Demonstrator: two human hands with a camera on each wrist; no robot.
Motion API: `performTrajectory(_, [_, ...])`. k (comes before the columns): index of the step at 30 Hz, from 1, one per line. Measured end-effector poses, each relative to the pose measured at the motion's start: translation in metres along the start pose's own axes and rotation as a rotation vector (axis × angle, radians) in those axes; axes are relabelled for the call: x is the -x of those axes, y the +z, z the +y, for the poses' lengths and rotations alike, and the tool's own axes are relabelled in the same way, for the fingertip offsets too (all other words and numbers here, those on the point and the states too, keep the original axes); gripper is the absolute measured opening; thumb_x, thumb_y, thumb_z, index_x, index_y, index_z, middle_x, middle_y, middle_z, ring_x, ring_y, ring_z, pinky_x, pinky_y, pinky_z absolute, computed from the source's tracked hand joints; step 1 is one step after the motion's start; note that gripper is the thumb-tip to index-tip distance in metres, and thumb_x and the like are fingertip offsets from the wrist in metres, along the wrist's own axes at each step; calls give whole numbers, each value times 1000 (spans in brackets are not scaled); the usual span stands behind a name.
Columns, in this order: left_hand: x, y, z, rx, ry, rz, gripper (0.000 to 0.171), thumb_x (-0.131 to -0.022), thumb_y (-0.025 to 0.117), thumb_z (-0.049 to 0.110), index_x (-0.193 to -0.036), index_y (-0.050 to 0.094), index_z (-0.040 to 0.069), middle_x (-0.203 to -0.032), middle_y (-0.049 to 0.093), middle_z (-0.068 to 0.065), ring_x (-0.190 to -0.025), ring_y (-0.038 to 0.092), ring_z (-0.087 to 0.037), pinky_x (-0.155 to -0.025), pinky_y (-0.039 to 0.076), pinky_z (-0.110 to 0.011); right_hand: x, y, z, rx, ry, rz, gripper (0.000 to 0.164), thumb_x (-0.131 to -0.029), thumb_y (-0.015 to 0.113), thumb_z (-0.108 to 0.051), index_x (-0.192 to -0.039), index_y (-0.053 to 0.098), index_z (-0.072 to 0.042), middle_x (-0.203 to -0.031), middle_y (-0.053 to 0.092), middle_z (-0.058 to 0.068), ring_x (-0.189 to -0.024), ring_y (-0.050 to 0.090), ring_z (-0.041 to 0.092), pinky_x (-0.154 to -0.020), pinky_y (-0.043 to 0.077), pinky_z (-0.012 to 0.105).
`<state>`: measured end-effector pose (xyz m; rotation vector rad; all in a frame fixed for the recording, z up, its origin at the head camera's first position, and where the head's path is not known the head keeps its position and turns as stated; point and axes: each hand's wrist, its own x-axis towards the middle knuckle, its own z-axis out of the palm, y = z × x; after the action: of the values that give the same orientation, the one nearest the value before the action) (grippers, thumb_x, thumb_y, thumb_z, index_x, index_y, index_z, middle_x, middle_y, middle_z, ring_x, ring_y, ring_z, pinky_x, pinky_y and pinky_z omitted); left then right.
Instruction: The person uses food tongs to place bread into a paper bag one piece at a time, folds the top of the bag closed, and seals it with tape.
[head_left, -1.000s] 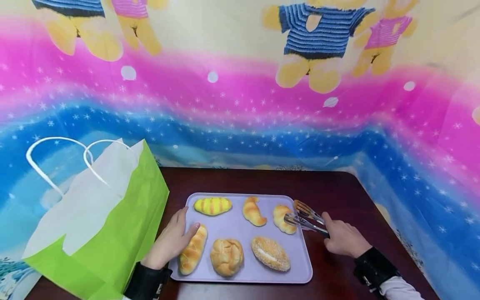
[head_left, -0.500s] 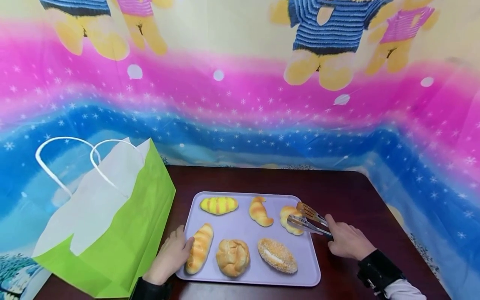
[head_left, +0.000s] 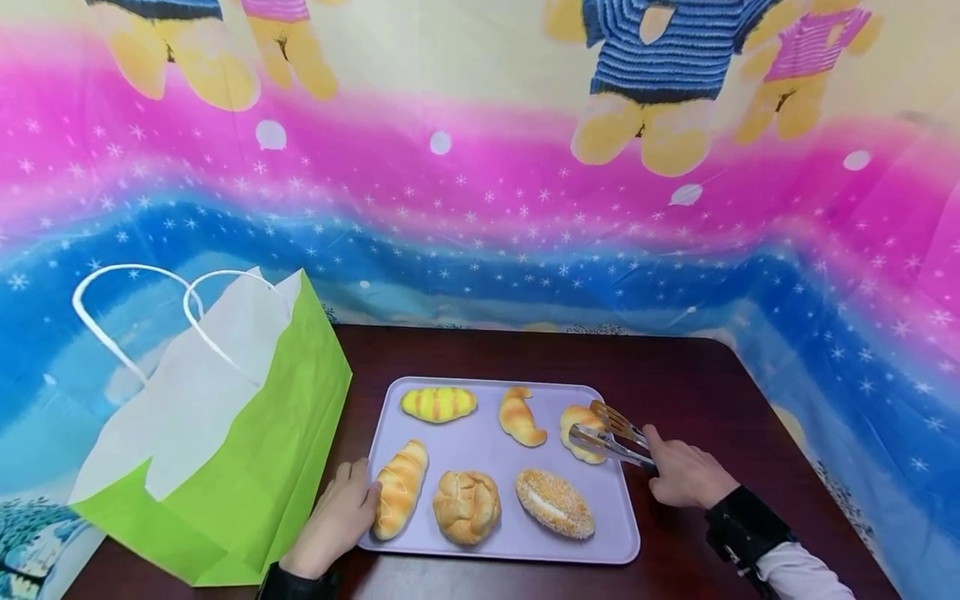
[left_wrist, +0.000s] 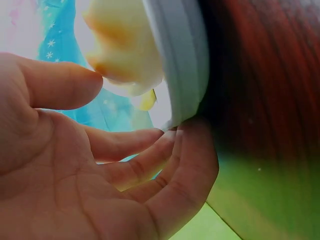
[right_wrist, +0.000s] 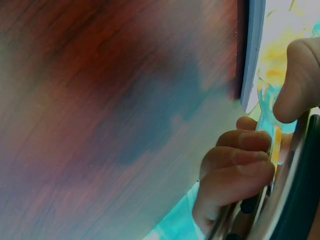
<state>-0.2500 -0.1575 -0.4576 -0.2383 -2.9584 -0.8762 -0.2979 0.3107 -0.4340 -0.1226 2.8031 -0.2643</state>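
My right hand (head_left: 688, 473) grips metal tongs (head_left: 619, 451) with spread tips over the tray's right edge. Those tips overlap a pale golden bread roll (head_left: 572, 419) at the tray's back right corner. My left hand (head_left: 337, 515) is at the left rim of the lilac tray (head_left: 480, 446). In the left wrist view its fingers (left_wrist: 192, 165) bend softly against the rim, while the thumb (left_wrist: 67, 84) is raised beside a long bread roll (head_left: 401, 487). The right wrist view shows fingers and thumb curled round the handles.
Also on the tray lie a yellow striped bread (head_left: 439, 405), a small croissant (head_left: 519, 417), a round knotted bun (head_left: 467, 507) and a crumb-coated cream bun (head_left: 555, 503). A tall green paper bag (head_left: 258, 450) with white handles stands left on the dark wooden table (head_left: 675, 375).
My left hand has slid nearer along the tray's left edge, its thumb drawing back. The tongs have shifted slightly left over the back right roll. The head view has turned a little.
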Motion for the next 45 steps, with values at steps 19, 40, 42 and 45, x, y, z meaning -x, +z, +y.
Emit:
performTrajectory(19, [-2, 1, -6, 15, -3, -29, 46, -98, 52, 8, -130, 41, -24, -114, 48, -33, -103, 51, -48, -89, 41, -59, -8, 1, -18, -4, 2, -64, 84, -81, 69, -8, -148, 21, 4, -110, 56, 20, -75, 51, 24, -62, 42, 38])
performTrajectory(40, [-3, 3, -8, 40, 22, -39, 47, -98, 53, 9, -132, 42, -21, -110, 48, -28, -98, 52, -41, -85, 43, -55, -20, 20, -18, 194, -72, 133, 39, -86, 73, -13, -110, 44, -4, -71, 57, 9, -55, 52, 21, -51, 44, 37])
performTrajectory(42, [-2, 2, -7, 43, 17, -46, 47, -98, 53, 10, -132, 42, -21, -111, 48, -28, -100, 52, -41, -87, 42, -55, -20, 20, -17, 211, -93, 164, 39, -84, 75, -12, -108, 45, -3, -72, 59, 9, -55, 53, 21, -51, 45, 38])
performTrajectory(45, [-1, 1, -6, 50, 9, -57, 47, -98, 53, 11, -132, 43, -20, -112, 49, -27, -103, 51, -42, -88, 42, -56, -18, 20, -16, 220, -132, 203, 37, -83, 75, -11, -108, 48, -2, -72, 60, 10, -55, 54, 22, -50, 46, 39])
